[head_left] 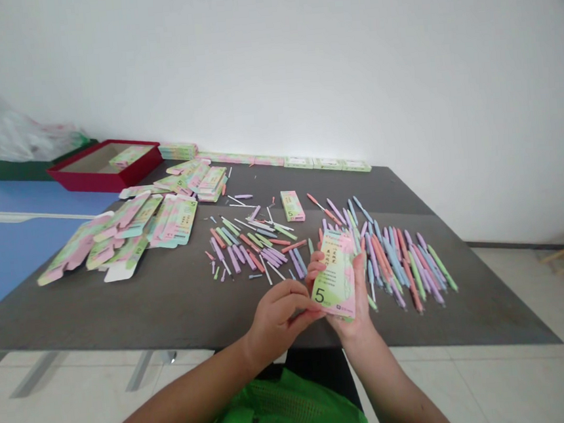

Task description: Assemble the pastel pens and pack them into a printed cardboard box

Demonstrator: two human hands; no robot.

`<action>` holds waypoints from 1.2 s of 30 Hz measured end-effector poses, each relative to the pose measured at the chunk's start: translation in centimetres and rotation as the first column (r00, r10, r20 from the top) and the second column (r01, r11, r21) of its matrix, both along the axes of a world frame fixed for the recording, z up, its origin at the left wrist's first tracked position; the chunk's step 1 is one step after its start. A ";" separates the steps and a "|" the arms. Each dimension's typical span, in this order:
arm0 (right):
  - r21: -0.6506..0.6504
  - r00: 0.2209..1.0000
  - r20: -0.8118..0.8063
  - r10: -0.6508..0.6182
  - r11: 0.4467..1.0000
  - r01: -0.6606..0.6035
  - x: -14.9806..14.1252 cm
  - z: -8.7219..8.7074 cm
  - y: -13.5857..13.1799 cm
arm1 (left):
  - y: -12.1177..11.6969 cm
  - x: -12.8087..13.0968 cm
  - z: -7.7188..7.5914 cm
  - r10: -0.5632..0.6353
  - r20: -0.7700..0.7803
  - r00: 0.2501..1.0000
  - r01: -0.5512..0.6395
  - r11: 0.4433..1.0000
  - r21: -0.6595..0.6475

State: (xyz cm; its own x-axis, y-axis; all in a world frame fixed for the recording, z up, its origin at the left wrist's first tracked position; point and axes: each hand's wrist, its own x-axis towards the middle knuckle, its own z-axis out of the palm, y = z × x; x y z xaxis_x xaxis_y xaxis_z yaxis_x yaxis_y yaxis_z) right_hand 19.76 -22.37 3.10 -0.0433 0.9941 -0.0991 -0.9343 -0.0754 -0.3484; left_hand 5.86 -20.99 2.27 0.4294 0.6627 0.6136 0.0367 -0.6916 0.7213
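A pastel green and pink pen box (334, 274) with a large "5" printed on it is held above the table's front edge. My right hand (353, 320) grips it from behind, thumb along one side and fingertips curled over the other. With pinched fingers, my left hand (283, 310) takes hold of its lower left corner. Just beyond the box lie many assembled pens (407, 263) in purple, red, green and blue. Left of it are scattered loose pen parts (260, 243), including coloured barrels, caps and white refills. Whether pens are inside the box is hidden.
Flattened boxes (135, 227) are piled on the left of the dark table (181, 306). A closed pen box (292, 206) stands mid-table. Packed boxes (327, 163) line the wall. A red tray (111, 176) and a green tray (16, 167) with plastic bags sit at far left.
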 end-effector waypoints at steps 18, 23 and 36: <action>0.192 0.748 0.612 -0.257 0.966 0.175 0.6 -2.3 -1.9 | 0.5 0.8 -2.3 -0.316 0.253 0.914 0.385 0.490 -0.782; 0.255 0.472 0.829 -0.300 0.954 0.159 0.9 -2.6 -3.8 | 0.3 0.0 -2.5 -0.159 0.091 0.983 0.183 0.798 -0.574; 0.285 0.120 0.926 -0.358 0.870 0.402 7.0 -5.5 -8.9 | 6.6 3.5 -2.2 -0.031 -0.392 0.919 -0.034 0.987 -0.160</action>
